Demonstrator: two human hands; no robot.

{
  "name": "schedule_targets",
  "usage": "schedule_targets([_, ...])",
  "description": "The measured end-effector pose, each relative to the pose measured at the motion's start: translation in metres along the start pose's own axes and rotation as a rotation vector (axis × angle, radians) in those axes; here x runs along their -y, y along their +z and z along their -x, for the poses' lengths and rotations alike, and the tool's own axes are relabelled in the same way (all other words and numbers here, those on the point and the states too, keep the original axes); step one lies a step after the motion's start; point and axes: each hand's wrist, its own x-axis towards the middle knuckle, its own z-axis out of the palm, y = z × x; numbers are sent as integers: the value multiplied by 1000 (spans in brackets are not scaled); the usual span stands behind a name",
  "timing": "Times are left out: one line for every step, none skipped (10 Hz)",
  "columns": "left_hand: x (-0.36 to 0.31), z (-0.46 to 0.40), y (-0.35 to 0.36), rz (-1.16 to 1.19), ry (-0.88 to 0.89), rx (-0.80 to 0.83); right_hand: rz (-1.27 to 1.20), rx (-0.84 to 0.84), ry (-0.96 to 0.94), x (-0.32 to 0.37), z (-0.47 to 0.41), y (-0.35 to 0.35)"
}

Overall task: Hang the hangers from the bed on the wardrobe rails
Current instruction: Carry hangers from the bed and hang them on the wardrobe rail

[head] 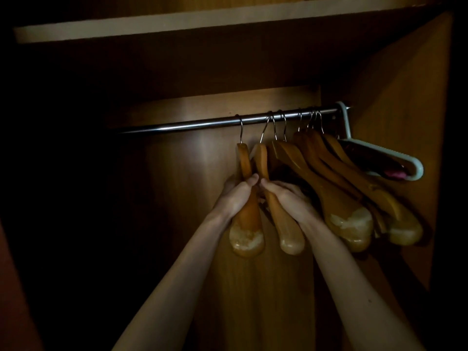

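Observation:
A metal wardrobe rail (202, 122) runs across the dim cupboard. Several wooden hangers hang from it by wire hooks. My left hand (236, 196) grips the leftmost wooden hanger (247, 231) around its arm. My right hand (286, 198) grips the second wooden hanger (288, 236) beside it. Both hooks sit over the rail. To the right a bunch of wooden hangers (349, 219) hangs close together. A white plastic hanger (415, 163) hangs at the far right end.
A wooden shelf (177, 24) lies above the rail. The wardrobe's right side wall (405, 97) stands close to the white hanger. The back panel (177, 173) is lit in the middle; the left part of the cupboard is in darkness.

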Motion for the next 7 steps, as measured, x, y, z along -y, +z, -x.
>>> schedule_targets([18,0,2,37,7,-19,-60,-16,66,-11,19,4])
schedule_targets([36,8,8,28,101,-191,-126,-114,147,-27,42,6])
schedule_targets([72,27,15,86,238,-322,-290,-121,215,-54,67,2])
schedule_targets([114,47,23,102,227,-333,-328,-145,233,-87,93,-2])
schedule_targets([167,59,38,17,79,-262,-189,-129,309,-125,118,-2])
schedule_targets([227,77,57,-140,-101,-31,-67,-55,442,-177,146,-1])
schedule_targets([288,109,78,-339,-237,263,58,42,550,-229,184,5])
